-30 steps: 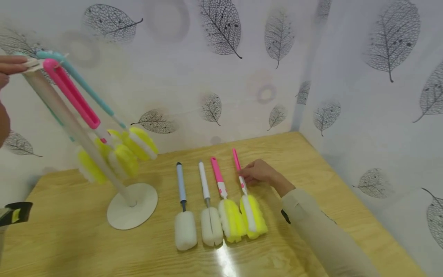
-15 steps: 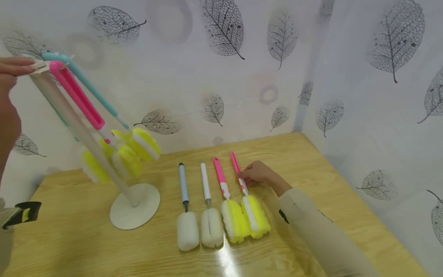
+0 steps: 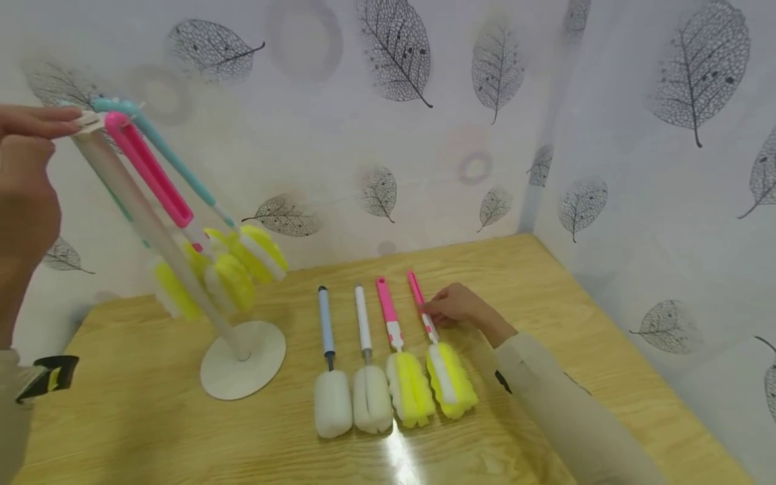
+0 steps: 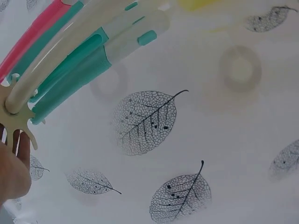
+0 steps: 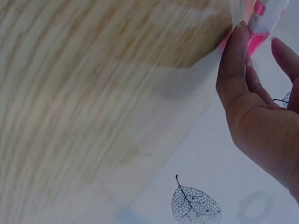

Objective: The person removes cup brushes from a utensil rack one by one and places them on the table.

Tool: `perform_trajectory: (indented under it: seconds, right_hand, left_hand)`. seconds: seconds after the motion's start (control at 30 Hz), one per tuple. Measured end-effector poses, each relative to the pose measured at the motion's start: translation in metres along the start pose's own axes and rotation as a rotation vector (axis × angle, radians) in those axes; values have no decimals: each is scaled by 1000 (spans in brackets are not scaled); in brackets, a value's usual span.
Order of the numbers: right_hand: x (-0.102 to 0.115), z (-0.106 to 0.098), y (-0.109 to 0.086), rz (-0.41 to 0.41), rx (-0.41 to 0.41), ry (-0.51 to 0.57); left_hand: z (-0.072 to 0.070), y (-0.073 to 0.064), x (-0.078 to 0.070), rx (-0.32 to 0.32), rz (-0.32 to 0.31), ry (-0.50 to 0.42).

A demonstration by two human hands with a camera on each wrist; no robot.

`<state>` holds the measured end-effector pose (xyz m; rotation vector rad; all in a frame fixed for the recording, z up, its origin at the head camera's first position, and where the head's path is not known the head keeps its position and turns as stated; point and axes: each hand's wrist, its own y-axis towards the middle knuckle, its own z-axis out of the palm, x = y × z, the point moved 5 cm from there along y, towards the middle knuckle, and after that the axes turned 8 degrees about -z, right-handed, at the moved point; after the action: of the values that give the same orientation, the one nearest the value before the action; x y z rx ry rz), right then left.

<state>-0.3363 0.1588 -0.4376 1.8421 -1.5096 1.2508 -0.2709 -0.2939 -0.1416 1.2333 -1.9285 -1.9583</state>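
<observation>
Brush stand [image 3: 182, 268] is occupying the left of the frame, the left hand [image 3: 27, 168] gripping its top; right of centre, the right hand [image 3: 457, 305] is touching the rightmost pink-handled brush [image 3: 450, 378], thumb and fingers apart.

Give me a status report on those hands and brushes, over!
Left hand holding the top of the stand. Right hand touching the handle of the rightmost brush. Another pink-handled brush close alongside; no obstruction visible.
</observation>
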Motion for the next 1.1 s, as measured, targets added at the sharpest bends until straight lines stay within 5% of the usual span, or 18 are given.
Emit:
perform_trajectory:
  seconds: [0.13, 0.33, 0.57, 0.83, 1.1]
  right_hand:
    - [0, -1, 2, -23, -22, 23]
    - [5, -3, 3, -58, -48, 32]
    - [21, 0, 2, -102, -91, 90]
    - [84, 14, -5, -219, -91, 104]
    - [171, 44, -16, -444, -9, 147]
  left_hand:
    - [1, -12, -28, -81, 32, 282]
    - [2, -18, -43, -109, 97, 399]
    - [-3, -21, -39, -64, -92, 568]
    - [-4, -26, -45, -61, -107, 581]
    - [9, -21, -47, -278, 51, 416]
